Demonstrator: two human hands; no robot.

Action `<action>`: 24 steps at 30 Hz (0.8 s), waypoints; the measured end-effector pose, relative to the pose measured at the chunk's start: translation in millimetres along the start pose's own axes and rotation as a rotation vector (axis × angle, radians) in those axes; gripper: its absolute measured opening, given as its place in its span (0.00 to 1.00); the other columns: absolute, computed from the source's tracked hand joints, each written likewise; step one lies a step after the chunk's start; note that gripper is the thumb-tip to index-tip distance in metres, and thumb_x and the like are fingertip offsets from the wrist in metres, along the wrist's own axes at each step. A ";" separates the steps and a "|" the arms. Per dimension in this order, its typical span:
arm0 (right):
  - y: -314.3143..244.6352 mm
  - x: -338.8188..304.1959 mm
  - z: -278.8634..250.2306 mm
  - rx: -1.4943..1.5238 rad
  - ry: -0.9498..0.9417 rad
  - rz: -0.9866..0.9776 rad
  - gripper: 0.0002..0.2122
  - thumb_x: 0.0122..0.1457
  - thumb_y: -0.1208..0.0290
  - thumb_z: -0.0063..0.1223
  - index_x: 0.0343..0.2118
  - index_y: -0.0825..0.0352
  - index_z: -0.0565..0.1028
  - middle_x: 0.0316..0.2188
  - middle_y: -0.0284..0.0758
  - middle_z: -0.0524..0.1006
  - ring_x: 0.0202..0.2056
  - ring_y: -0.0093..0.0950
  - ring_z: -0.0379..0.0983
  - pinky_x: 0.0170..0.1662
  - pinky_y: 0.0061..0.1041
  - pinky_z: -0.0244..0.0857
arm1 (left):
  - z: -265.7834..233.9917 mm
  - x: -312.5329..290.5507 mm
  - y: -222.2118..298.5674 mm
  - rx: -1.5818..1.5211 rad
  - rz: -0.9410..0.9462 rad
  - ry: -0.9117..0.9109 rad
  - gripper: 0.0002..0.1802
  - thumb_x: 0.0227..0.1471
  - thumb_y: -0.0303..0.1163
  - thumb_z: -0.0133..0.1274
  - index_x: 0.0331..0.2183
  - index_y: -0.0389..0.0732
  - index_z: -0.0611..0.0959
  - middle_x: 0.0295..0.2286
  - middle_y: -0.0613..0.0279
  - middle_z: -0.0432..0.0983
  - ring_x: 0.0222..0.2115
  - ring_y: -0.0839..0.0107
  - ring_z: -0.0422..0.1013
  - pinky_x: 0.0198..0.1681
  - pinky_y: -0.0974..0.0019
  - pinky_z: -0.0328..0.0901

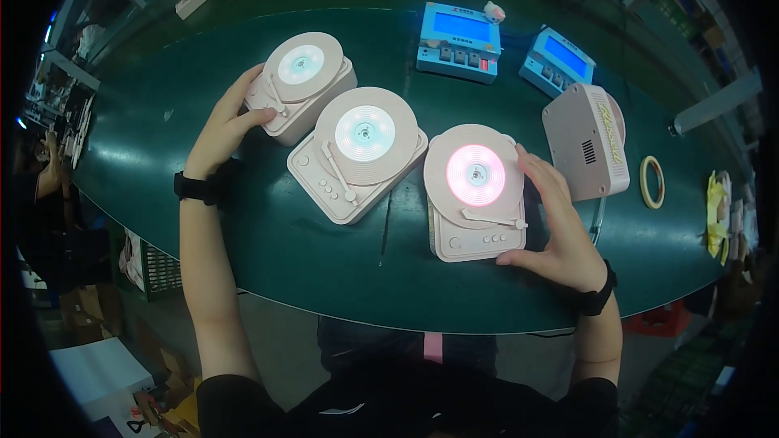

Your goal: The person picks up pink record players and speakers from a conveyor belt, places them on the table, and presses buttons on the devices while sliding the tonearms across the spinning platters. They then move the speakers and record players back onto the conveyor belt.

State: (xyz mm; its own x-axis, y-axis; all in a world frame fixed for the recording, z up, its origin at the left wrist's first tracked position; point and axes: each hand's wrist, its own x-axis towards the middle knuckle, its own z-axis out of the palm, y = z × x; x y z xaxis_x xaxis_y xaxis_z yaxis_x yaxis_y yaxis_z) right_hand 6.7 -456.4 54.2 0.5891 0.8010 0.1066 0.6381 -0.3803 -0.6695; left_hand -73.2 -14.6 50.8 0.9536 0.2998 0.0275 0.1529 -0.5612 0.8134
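Observation:
Three pale pink toy record players lie on the green table with their discs lit. My left hand (pixel 230 126) is closed on the left record player (pixel 298 97), thumb at its front corner by the tone arm and fingers along its far side. The middle record player (pixel 357 150), glowing white, sits tilted beside it, touched by neither hand. At the right record player (pixel 475 195), glowing pink, my right hand (pixel 560 231) grips the right side, fingers up along the edge and thumb at the lower corner. A fourth record player (pixel 586 146) stands on its side, its underside showing.
Two blue devices with lit screens, a larger one (pixel 458 42) and a smaller one (pixel 558 61), stand at the back. A roll of tape (pixel 652 182) is at the right, near yellow packaging (pixel 716 215). A grey post (pixel 718 101) rises at the right edge.

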 end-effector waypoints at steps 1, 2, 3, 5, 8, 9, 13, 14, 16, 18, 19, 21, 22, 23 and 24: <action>0.0 -0.1 0.0 -0.001 0.000 0.003 0.53 0.36 0.53 0.74 0.65 0.62 0.53 0.65 0.42 0.55 0.65 0.43 0.48 0.66 0.40 0.46 | 0.6 0.3 -0.4 -0.002 0.000 -0.003 0.40 0.43 0.40 0.58 0.58 0.37 0.67 0.54 0.47 0.66 0.57 0.57 0.60 0.61 0.62 0.52; -0.2 0.1 -0.2 -0.017 0.005 0.000 0.52 0.36 0.53 0.74 0.64 0.62 0.54 0.64 0.42 0.55 0.65 0.43 0.49 0.65 0.40 0.46 | 0.8 0.2 -1.3 0.008 0.002 0.011 0.40 0.43 0.40 0.58 0.58 0.37 0.67 0.54 0.47 0.66 0.57 0.57 0.60 0.61 0.62 0.52; -0.6 0.2 -0.5 -0.032 0.010 -0.002 0.52 0.37 0.53 0.74 0.64 0.62 0.55 0.64 0.42 0.56 0.65 0.43 0.49 0.65 0.40 0.46 | 0.9 0.1 -2.3 0.018 0.003 0.024 0.40 0.43 0.40 0.58 0.58 0.37 0.67 0.54 0.48 0.66 0.57 0.57 0.60 0.61 0.62 0.52; -4.1 -0.6 -2.0 -0.050 0.017 0.000 0.51 0.37 0.53 0.74 0.64 0.62 0.56 0.64 0.42 0.56 0.64 0.43 0.50 0.65 0.41 0.47 | 0.8 0.1 -3.3 0.025 0.008 0.033 0.40 0.43 0.40 0.58 0.58 0.37 0.67 0.54 0.48 0.66 0.57 0.57 0.61 0.61 0.63 0.52; -13.7 -2.4 -6.0 -0.063 0.026 0.021 0.46 0.39 0.60 0.74 0.62 0.66 0.59 0.64 0.43 0.58 0.64 0.43 0.52 0.63 0.40 0.48 | 0.3 0.1 -3.8 0.010 0.016 0.036 0.40 0.43 0.40 0.58 0.58 0.37 0.67 0.54 0.48 0.66 0.56 0.58 0.61 0.61 0.63 0.51; -15.3 -3.4 -6.3 -0.062 0.028 0.024 0.46 0.39 0.60 0.74 0.62 0.66 0.59 0.64 0.43 0.58 0.64 0.43 0.52 0.63 0.40 0.48 | 0.6 0.2 -3.8 0.011 0.018 0.033 0.40 0.43 0.40 0.58 0.58 0.37 0.67 0.54 0.48 0.66 0.56 0.58 0.61 0.61 0.63 0.51; -20.3 -5.7 -4.9 -0.148 0.071 0.007 0.42 0.40 0.63 0.72 0.60 0.64 0.61 0.62 0.43 0.60 0.63 0.42 0.54 0.62 0.40 0.49 | 0.5 0.7 -4.0 0.004 0.016 0.021 0.40 0.43 0.40 0.58 0.58 0.37 0.67 0.54 0.49 0.66 0.56 0.59 0.61 0.61 0.64 0.51; -21.8 -5.7 -4.2 -0.142 0.098 -0.015 0.41 0.41 0.64 0.72 0.60 0.63 0.63 0.61 0.43 0.61 0.63 0.42 0.55 0.62 0.40 0.50 | 0.6 0.8 -4.2 0.009 0.020 0.021 0.41 0.43 0.39 0.58 0.58 0.36 0.67 0.54 0.49 0.66 0.56 0.59 0.61 0.61 0.64 0.51; -24.2 -5.4 -3.3 -0.130 0.150 -0.060 0.38 0.42 0.65 0.71 0.58 0.62 0.65 0.60 0.43 0.63 0.62 0.42 0.56 0.61 0.41 0.50 | 0.5 1.0 -4.6 0.020 0.029 0.024 0.41 0.43 0.39 0.58 0.58 0.36 0.67 0.54 0.48 0.66 0.56 0.59 0.60 0.61 0.65 0.51; -25.7 -4.9 -4.2 -0.127 0.104 -0.091 0.36 0.43 0.66 0.70 0.58 0.62 0.66 0.60 0.43 0.63 0.62 0.42 0.56 0.61 0.42 0.50 | 0.2 1.0 -4.7 0.017 0.029 0.025 0.41 0.43 0.39 0.58 0.58 0.36 0.67 0.54 0.48 0.66 0.56 0.59 0.60 0.61 0.65 0.51; -26.1 -4.4 -4.4 -0.122 0.056 -0.123 0.35 0.43 0.66 0.70 0.57 0.61 0.67 0.60 0.43 0.64 0.62 0.42 0.57 0.61 0.42 0.51 | 0.1 0.8 -5.1 0.014 0.029 0.027 0.41 0.43 0.39 0.58 0.58 0.36 0.67 0.54 0.49 0.66 0.57 0.59 0.60 0.61 0.65 0.51; -26.4 -4.1 -4.5 -0.118 0.008 -0.155 0.34 0.44 0.66 0.69 0.56 0.61 0.68 0.59 0.43 0.64 0.62 0.42 0.57 0.61 0.43 0.51 | 0.1 0.4 -5.0 0.011 0.028 0.029 0.41 0.43 0.39 0.58 0.58 0.36 0.67 0.54 0.49 0.66 0.57 0.59 0.60 0.61 0.65 0.51; -26.3 -4.3 -4.8 -0.115 -0.024 -0.177 0.33 0.44 0.66 0.69 0.56 0.61 0.69 0.60 0.43 0.63 0.62 0.42 0.57 0.61 0.43 0.51 | 0.6 0.4 -3.9 0.009 0.020 0.027 0.41 0.43 0.40 0.58 0.58 0.36 0.67 0.54 0.49 0.66 0.57 0.58 0.60 0.61 0.64 0.51; -26.1 -4.6 -5.1 -0.112 -0.057 -0.198 0.31 0.45 0.65 0.68 0.55 0.61 0.70 0.60 0.43 0.63 0.62 0.42 0.57 0.61 0.43 0.51 | 1.2 0.5 -2.7 0.007 0.012 0.025 0.41 0.43 0.40 0.58 0.58 0.36 0.67 0.54 0.49 0.66 0.57 0.58 0.60 0.61 0.64 0.51; -26.3 -4.7 -5.1 -0.108 -0.090 -0.221 0.30 0.45 0.65 0.67 0.55 0.61 0.71 0.61 0.43 0.62 0.62 0.42 0.56 0.61 0.44 0.51 | 1.0 0.1 -2.1 0.005 0.003 0.024 0.41 0.43 0.40 0.58 0.58 0.36 0.67 0.54 0.49 0.65 0.57 0.58 0.60 0.61 0.64 0.51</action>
State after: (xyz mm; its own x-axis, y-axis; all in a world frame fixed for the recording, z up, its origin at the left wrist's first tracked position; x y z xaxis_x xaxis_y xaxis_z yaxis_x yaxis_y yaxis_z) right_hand -10.3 -452.5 75.1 0.3865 0.9060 0.1723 0.7982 -0.2350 -0.5546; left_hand -73.1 -14.1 48.4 0.9477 0.3162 0.0440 0.1512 -0.5659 0.8105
